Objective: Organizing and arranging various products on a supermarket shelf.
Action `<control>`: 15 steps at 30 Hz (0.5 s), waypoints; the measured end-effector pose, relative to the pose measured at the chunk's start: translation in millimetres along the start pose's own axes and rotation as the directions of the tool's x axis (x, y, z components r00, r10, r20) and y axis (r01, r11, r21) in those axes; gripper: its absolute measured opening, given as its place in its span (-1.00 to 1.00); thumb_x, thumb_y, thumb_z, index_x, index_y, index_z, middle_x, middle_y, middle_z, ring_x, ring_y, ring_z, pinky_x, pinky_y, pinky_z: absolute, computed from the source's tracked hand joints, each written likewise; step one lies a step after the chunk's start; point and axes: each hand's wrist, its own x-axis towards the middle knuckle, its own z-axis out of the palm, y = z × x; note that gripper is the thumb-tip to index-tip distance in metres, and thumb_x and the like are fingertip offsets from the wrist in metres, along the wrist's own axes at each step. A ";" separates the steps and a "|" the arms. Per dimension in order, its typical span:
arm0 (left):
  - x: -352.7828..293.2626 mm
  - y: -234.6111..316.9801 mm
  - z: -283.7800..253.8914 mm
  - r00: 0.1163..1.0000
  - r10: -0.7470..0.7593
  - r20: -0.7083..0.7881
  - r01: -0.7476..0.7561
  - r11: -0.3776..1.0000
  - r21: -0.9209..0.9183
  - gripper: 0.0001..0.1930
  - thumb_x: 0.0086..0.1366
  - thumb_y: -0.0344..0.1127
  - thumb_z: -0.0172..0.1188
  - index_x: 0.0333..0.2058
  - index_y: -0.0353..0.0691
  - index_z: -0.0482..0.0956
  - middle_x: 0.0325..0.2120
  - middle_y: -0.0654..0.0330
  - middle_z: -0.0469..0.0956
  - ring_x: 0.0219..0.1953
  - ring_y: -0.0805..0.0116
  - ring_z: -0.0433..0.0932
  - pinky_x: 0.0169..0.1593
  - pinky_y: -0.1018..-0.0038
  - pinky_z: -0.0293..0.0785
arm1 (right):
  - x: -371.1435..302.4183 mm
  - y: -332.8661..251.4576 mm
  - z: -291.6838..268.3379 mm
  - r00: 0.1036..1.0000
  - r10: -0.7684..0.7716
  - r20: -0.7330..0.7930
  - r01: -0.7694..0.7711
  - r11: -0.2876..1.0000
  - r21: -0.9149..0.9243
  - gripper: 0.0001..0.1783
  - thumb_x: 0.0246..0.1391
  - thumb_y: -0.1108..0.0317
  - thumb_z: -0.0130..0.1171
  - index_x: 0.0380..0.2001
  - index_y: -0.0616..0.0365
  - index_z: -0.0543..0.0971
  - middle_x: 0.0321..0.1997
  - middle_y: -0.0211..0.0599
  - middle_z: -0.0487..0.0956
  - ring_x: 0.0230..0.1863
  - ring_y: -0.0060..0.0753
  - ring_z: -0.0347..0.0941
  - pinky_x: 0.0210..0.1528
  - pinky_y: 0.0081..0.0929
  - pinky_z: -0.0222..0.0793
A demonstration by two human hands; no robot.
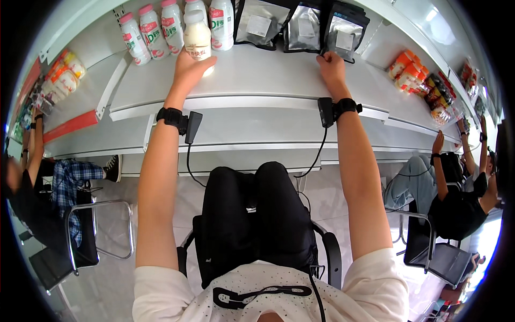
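Head view: left hand [190, 67] clamped on cream bottle [197, 38], thumb across its lower front, other fingers mostly hidden at its left side; bottle is in front of the pink-capped bottles [173, 27] on the shelf [257, 78]. Right hand [333, 68]: fingers bunched at lower left corner of rightmost silver-black pouch [344, 37]; can't tell if gripping it.

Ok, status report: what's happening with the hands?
Left hand gripping cream-coloured bottle. Right hand at lower edge of rightmost silver-and-black pouch, grip unclear. Pink-capped white bottles close behind the held one.
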 end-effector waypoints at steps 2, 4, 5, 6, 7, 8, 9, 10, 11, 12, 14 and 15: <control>0.5 -0.2 3.7 1.000 -0.004 -0.014 0.004 1.000 0.013 -0.62 0.07 -0.33 0.43 -0.14 -0.31 0.56 -0.28 0.18 0.65 -0.28 0.40 0.62 -0.18 0.42 0.54 | 5.1 4.6 -0.5 1.000 -0.004 -0.004 0.004 1.000 0.018 -0.72 -0.08 0.30 0.29 -0.56 0.25 0.43 -0.62 -0.26 0.40 -0.53 -0.31 0.26 -0.38 -0.33 0.30; 0.0 0.7 4.6 1.000 -0.009 -0.030 0.009 1.000 0.026 -0.61 0.07 -0.33 0.43 -0.14 -0.31 0.56 -0.28 0.18 0.65 -0.28 0.40 0.62 -0.18 0.43 0.54 | 5.0 6.9 -1.2 1.000 -0.001 -0.002 0.001 0.999 0.049 -0.72 -0.08 0.31 0.30 -0.57 0.25 0.43 -0.62 -0.27 0.40 -0.53 -0.32 0.25 -0.39 -0.34 0.29; -1.3 1.4 4.1 1.000 -0.008 -0.017 0.008 1.000 0.010 -0.61 0.07 -0.33 0.43 -0.13 -0.31 0.56 -0.27 0.18 0.65 -0.28 0.40 0.62 -0.18 0.43 0.54 | 3.8 6.4 -1.0 1.000 0.004 0.000 -0.004 0.997 0.078 -0.72 -0.08 0.31 0.30 -0.57 0.25 0.43 -0.63 -0.29 0.39 -0.53 -0.33 0.24 -0.40 -0.35 0.28; -2.3 2.3 3.2 1.000 -0.007 -0.005 0.007 1.000 -0.005 -0.60 0.08 -0.32 0.43 -0.12 -0.31 0.57 -0.27 0.18 0.65 -0.27 0.40 0.63 -0.18 0.42 0.55 | 2.8 5.6 -0.4 1.000 0.002 0.002 -0.002 0.997 0.080 -0.72 -0.08 0.31 0.30 -0.57 0.25 0.43 -0.63 -0.29 0.39 -0.53 -0.33 0.24 -0.40 -0.35 0.28; -2.0 1.0 2.1 1.000 -0.007 -0.009 0.007 1.000 -0.003 -0.60 0.08 -0.32 0.43 -0.12 -0.31 0.57 -0.27 0.18 0.65 -0.27 0.40 0.63 -0.18 0.42 0.55 | 1.9 3.1 -0.4 1.000 -0.004 -0.001 0.004 0.997 0.072 -0.72 -0.08 0.31 0.30 -0.58 0.25 0.43 -0.63 -0.30 0.39 -0.54 -0.34 0.24 -0.40 -0.35 0.27; -1.6 -0.3 1.5 1.000 -0.023 -0.008 0.023 1.000 0.000 -0.60 0.08 -0.32 0.43 -0.11 -0.31 0.57 -0.26 0.17 0.65 -0.27 0.40 0.63 -0.18 0.42 0.55 | 1.4 -0.1 0.0 1.000 -0.010 -0.004 0.010 0.998 0.064 -0.72 -0.08 0.31 0.30 -0.58 0.25 0.43 -0.63 -0.30 0.39 -0.54 -0.34 0.24 -0.41 -0.35 0.27; -1.3 -1.6 0.4 0.999 -0.040 -0.008 0.040 0.999 0.003 -0.59 0.08 -0.32 0.44 -0.10 -0.31 0.57 -0.25 0.17 0.65 -0.26 0.40 0.63 -0.17 0.42 0.55 | 1.4 0.3 1.7 1.000 -0.013 -0.002 0.013 0.998 0.067 -0.72 -0.08 0.31 0.30 -0.58 0.25 0.43 -0.63 -0.30 0.39 -0.54 -0.34 0.24 -0.41 -0.35 0.27; -0.9 -0.8 1.5 0.999 -0.038 -0.009 0.038 0.999 0.002 -0.59 0.08 -0.32 0.44 -0.10 -0.31 0.57 -0.25 0.17 0.65 -0.26 0.40 0.63 -0.17 0.42 0.55 | 1.4 3.8 1.8 1.000 -0.024 -0.003 0.024 0.998 0.061 -0.71 -0.08 0.31 0.30 -0.58 0.25 0.43 -0.63 -0.30 0.40 -0.55 -0.34 0.25 -0.41 -0.34 0.28; -0.5 0.0 3.1 0.999 -0.032 -0.003 0.032 0.999 -0.020 -0.55 0.05 -0.33 0.44 -0.08 -0.32 0.54 -0.24 0.15 0.65 -0.24 0.37 0.63 -0.15 0.41 0.55 | 2.4 7.2 1.2 0.999 -0.034 -0.005 0.035 0.998 0.055 -0.71 -0.08 0.30 0.31 -0.58 0.26 0.44 -0.63 -0.30 0.41 -0.55 -0.34 0.27 -0.40 -0.34 0.29; 0.0 0.7 4.5 1.000 -0.026 0.004 0.026 0.999 -0.043 -0.50 0.02 -0.34 0.44 -0.05 -0.33 0.51 -0.22 0.13 0.64 -0.21 0.35 0.62 -0.13 0.40 0.55 | 5.0 10.4 -0.3 0.999 -0.036 -0.005 0.036 0.998 0.055 -0.71 -0.08 0.30 0.31 -0.58 0.26 0.44 -0.63 -0.30 0.41 -0.55 -0.34 0.27 -0.40 -0.34 0.29; 0.5 -2.5 1.6 1.000 -0.014 0.011 0.014 1.000 -0.024 -0.49 0.01 -0.33 0.44 -0.04 -0.33 0.51 -0.22 0.13 0.64 -0.21 0.34 0.63 -0.13 0.40 0.55 | 2.7 7.4 -0.1 0.999 -0.048 -0.003 0.048 0.998 0.049 -0.70 -0.08 0.28 0.31 -0.57 0.25 0.44 -0.63 -0.29 0.42 -0.54 -0.32 0.30 -0.39 -0.34 0.31; 0.9 -4.1 0.4 1.000 0.000 0.019 0.000 1.000 -0.009 -0.49 0.01 -0.32 0.44 -0.04 -0.33 0.51 -0.22 0.13 0.64 -0.21 0.34 0.63 -0.12 0.39 0.55 | 1.7 5.8 0.7 0.999 -0.047 0.001 0.047 0.998 0.051 -0.70 -0.08 0.28 0.31 -0.57 0.25 0.44 -0.63 -0.29 0.42 -0.54 -0.32 0.30 -0.39 -0.34 0.31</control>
